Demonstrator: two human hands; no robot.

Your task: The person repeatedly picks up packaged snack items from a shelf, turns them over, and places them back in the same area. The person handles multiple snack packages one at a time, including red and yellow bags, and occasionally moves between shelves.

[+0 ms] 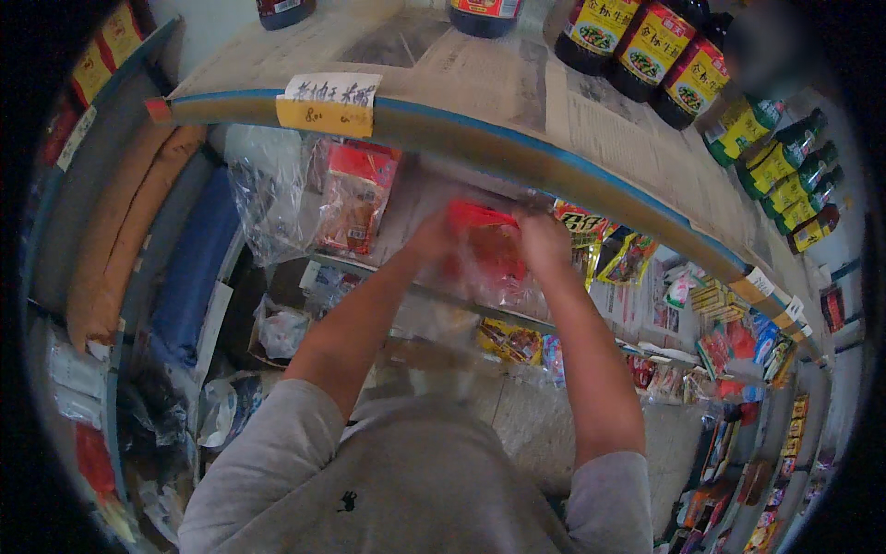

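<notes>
Between my two hands, in front of a shelf lined with newspaper, is a red and clear plastic packet point(488, 242), blurred by motion. My left hand point(437, 234) is at its left edge, and my right hand point(543, 235) grips its upper right corner. Left of my hands, a similar red-topped packet with brown contents point(356, 197) rests on the shelf beside a clear plastic bag point(270, 187). Yellow and black snack packets point(581, 228) lie just right of my right hand. The fingers of my left hand are too blurred to make out clearly.
An upper shelf edge point(484, 142) with blue trim and a handwritten price tag point(325, 104) runs above my hands. Dark sauce bottles point(651, 52) and green-labelled bottles point(782, 173) stand on top. Below are a yellow packet point(511, 341) and an open box point(280, 332) holding plastic bags.
</notes>
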